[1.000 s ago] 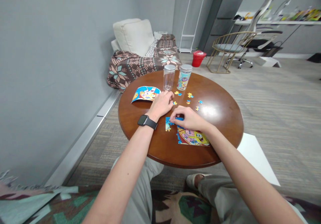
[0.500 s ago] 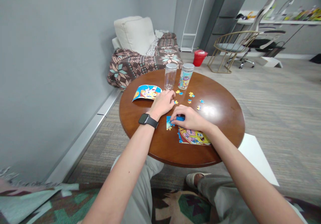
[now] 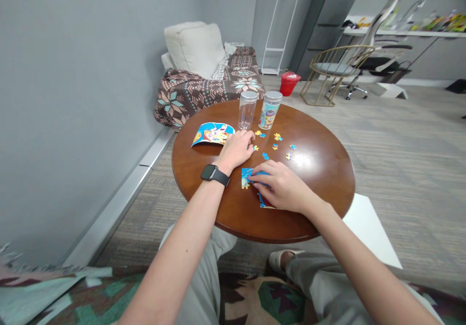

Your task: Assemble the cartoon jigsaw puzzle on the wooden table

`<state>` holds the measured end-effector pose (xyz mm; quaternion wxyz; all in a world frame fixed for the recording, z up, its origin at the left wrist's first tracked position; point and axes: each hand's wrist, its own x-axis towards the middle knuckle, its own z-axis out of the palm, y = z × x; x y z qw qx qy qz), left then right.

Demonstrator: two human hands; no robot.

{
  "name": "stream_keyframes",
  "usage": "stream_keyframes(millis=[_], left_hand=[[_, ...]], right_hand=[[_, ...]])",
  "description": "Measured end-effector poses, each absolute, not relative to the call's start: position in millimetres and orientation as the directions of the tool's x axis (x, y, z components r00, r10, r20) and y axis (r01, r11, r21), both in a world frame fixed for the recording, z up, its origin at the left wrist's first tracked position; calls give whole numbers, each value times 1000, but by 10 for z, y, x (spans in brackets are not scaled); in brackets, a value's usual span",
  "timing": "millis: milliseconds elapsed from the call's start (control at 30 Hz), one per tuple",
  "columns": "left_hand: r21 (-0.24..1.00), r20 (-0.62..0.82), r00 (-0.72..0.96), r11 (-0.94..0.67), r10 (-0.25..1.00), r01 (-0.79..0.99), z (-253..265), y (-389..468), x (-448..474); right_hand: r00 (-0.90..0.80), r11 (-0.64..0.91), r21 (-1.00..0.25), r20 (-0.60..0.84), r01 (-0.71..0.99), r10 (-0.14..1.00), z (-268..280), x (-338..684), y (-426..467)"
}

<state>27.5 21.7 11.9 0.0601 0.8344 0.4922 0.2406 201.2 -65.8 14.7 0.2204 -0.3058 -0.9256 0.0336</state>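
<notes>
My left hand (image 3: 238,147), with a black smartwatch (image 3: 214,173) on its wrist, rests on the round table (image 3: 204,194). Its fingers are loosely bent and apart, nothing held, beside a loose jigsaw piece (image 3: 256,148). My right hand (image 3: 282,184) is over the partly joined jigsaw puzzle (image 3: 267,204), covering most of it. Its thumb and fingertips are on a blue puzzle piece at the upper edge, next to a small joined blue-and-yellow section (image 3: 245,179). Left of my left hand lies a curled cartoon picture sheet (image 3: 213,133).
Several loose pieces (image 3: 277,137) lie scattered beyond my hands. A clear jar (image 3: 247,111) and a cartoon-printed jar (image 3: 270,111), both with silver lids, stand at the far edge. Behind are a covered sofa (image 3: 204,84), a red bin (image 3: 289,83) and a gold-framed chair (image 3: 335,70).
My right hand has shifted slightly right and toward me, its fingers stretched further over the blue pieces. A loose blue piece beyond it now shows. My left hand has stayed put.
</notes>
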Motion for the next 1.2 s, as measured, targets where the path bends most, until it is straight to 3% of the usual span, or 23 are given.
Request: stream_keyframes(millis=[1200], left_hand=[[343, 338, 398, -505, 853, 792, 110, 222, 269]], right_hand=[[-688, 775, -174, 374, 607, 623, 66, 1988, -829]])
